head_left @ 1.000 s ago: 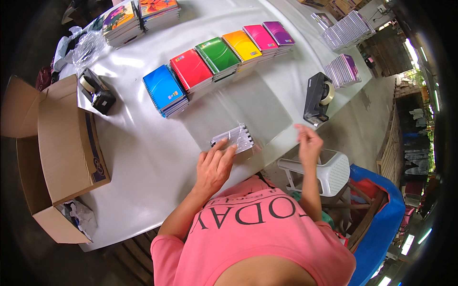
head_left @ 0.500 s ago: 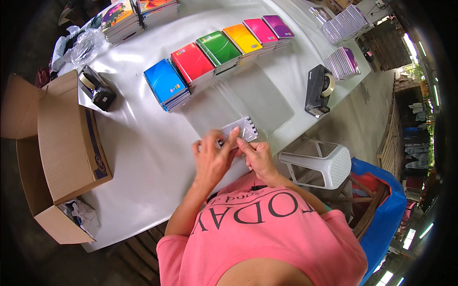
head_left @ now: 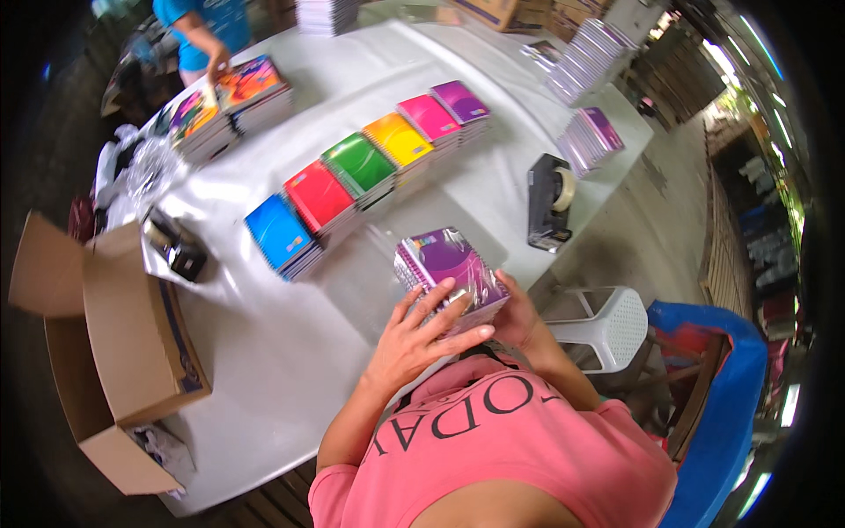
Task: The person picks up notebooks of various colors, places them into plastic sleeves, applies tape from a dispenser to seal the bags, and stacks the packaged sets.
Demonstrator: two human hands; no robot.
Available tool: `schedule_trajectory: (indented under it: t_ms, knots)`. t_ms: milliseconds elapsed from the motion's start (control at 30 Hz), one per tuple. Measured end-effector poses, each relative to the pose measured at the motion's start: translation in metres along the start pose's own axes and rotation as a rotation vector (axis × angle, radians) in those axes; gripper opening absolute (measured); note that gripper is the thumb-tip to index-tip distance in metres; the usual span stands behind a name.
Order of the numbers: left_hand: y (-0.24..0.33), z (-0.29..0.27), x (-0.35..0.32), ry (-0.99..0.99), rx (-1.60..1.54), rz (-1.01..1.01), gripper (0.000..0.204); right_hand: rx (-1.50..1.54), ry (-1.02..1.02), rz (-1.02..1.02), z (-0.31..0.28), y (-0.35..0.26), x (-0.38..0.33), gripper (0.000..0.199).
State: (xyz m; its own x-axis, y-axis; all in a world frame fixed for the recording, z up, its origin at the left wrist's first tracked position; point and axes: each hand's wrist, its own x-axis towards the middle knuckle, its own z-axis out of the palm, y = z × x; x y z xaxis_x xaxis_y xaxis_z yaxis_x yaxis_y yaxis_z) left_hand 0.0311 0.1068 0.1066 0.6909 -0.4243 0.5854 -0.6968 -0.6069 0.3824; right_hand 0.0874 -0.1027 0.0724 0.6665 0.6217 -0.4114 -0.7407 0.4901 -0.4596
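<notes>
A wrapped pack of purple spiral notebooks (head_left: pixel 451 264) is between my hands, its shiny clear film catching the light. The purple cover faces up and the spiral edge is on the left. My left hand (head_left: pixel 421 339) lies over the near left part of the pack, fingers across the cover and thumb along the near edge. My right hand (head_left: pixel 518 312) grips the right side, its fingers partly hidden behind the pack. Just beyond lies a clear flat sheet (head_left: pixel 361 282) on the table. Past it runs a row of notebook stacks, from blue (head_left: pixel 280 233) through green (head_left: pixel 356 165) to purple (head_left: pixel 459 101).
Tape dispensers stand at right (head_left: pixel 547 202) and left (head_left: pixel 176 246). An open cardboard box (head_left: pixel 132 326) is at the left edge. Wrapped packs (head_left: pixel 591 141) line the right side. A white stool (head_left: pixel 607 330) stands beside the table. Another person's hand (head_left: pixel 218 62) touches far-left notebook stacks (head_left: pixel 255 88).
The pack has been turned from its pale side to show the purple cover. My left hand has gone from pinching the film to lying across the pack. A person has come into view.
</notes>
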Motion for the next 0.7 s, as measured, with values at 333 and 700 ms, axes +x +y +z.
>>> schedule_trajectory:
  t_ms: [333, 700]
  knots:
    - [0.058, 0.040, 0.174, 0.509, -0.968, 0.340, 0.069, -0.097, -0.067, -0.591, -0.084, -0.243, -0.050, 0.063]
    - [0.124, 0.077, 0.268, 0.594, -1.350, 0.047, 0.072, -0.594, 0.269, -0.589, -0.197, -0.505, 0.003, 0.050]
